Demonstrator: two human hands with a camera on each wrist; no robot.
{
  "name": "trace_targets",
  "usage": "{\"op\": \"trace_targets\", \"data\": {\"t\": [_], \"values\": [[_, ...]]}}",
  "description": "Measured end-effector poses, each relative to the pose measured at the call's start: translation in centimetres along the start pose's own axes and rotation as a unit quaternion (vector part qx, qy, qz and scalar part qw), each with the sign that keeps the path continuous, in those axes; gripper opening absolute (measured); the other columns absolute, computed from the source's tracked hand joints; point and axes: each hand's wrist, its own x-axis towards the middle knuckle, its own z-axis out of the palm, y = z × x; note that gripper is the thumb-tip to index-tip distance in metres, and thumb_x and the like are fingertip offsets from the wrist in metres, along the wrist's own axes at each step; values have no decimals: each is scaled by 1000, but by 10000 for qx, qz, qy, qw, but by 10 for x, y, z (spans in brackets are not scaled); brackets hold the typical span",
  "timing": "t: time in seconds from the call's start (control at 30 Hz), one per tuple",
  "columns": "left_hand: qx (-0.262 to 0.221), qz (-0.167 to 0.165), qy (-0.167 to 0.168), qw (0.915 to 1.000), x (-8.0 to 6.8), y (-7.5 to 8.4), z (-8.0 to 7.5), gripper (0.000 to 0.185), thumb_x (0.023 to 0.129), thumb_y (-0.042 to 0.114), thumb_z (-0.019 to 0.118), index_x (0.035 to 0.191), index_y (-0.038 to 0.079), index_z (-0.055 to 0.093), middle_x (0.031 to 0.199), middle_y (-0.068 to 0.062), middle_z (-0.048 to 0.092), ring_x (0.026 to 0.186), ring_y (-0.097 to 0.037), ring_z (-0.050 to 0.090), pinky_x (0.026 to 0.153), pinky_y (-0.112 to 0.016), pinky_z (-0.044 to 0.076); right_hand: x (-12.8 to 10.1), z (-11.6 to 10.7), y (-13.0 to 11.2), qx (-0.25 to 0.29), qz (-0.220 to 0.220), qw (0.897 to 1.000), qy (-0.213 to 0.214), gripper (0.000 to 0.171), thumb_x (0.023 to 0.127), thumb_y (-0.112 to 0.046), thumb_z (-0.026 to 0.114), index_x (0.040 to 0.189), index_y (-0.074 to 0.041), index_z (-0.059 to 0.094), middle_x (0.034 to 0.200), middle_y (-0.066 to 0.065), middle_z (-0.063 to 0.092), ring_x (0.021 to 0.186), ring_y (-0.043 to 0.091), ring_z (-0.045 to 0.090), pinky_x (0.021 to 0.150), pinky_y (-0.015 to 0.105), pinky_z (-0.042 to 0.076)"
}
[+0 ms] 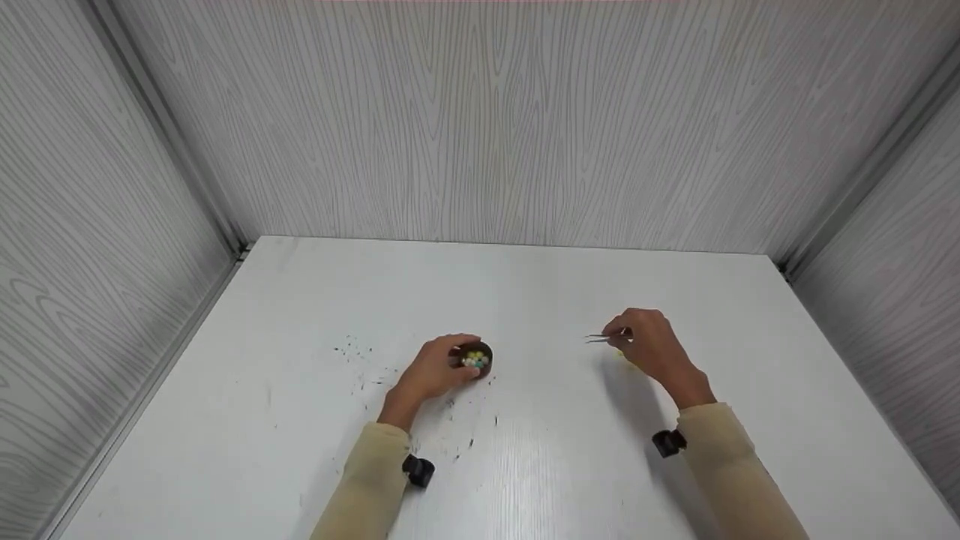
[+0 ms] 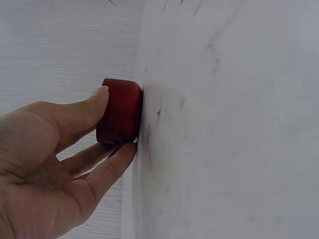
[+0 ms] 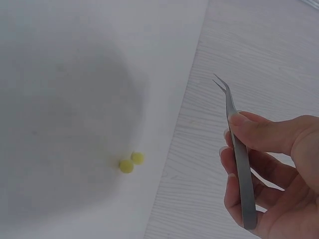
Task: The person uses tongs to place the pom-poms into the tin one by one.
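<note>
My left hand (image 1: 433,369) holds a small dark red cup (image 2: 121,112) between thumb and fingers; the cup stands on the white table. In the head view, several small balls (image 1: 475,359) in yellow, white and teal lie inside it. Off to the right, my right hand (image 1: 651,346) grips metal tweezers (image 3: 241,174) with bent fine tips, raised above the table. Nothing sits between the tweezer tips, which stand slightly apart. Two yellow balls (image 3: 131,162) rest on the table below the right hand, side by side; in the head view that hand partly hides them.
The white table (image 1: 525,292) has dark specks and smudges (image 1: 450,405) around the left hand. Grey wood-patterned panels (image 1: 480,120) enclose it at the back and both sides. A black wrist device (image 1: 418,471) is worn on each sleeve.
</note>
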Motion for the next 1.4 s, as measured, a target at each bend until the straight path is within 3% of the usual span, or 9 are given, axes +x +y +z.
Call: {"op": "trace_targets", "data": {"t": [0.27, 0.67, 0.9, 1.4], "values": [[94, 123, -18, 9999, 1, -1, 0, 49, 95, 9, 74, 142, 9, 61, 146, -20, 58, 133, -41, 58, 111, -54, 49, -10, -6, 10, 0, 121, 9999, 84, 14, 85, 11, 75, 96, 3, 80, 92, 17, 75, 86, 32, 72, 77, 47, 61], [223, 14, 18, 9997, -1, -1, -2, 51, 95, 12, 75, 143, 11, 61, 147, -18, 59, 136, -40, 56, 115, -55, 46, -18, -11, 20, 212, 382, 9988, 210, 14, 85, 9, 76, 94, 0, 81, 94, 16, 77, 87, 31, 73, 76, 40, 59], [-22, 43, -16, 10000, -1, 0, -1, 51, 95, 7, 73, 144, 10, 60, 148, -19, 57, 133, -40, 59, 112, -52, 49, -24, -12, 26, 112, 474, 9985, 264, 14, 85, 9, 76, 95, 0, 81, 94, 17, 78, 87, 32, 73, 75, 38, 58], [169, 90, 20, 9998, 2, -1, 1, 51, 94, 8, 75, 143, 8, 60, 145, -20, 59, 133, -40, 59, 112, -54, 48, -29, -20, 37, -25, 785, 9965, 288, 11, 87, 6, 76, 95, 0, 81, 95, 19, 78, 85, 31, 70, 73, 35, 53]]}}
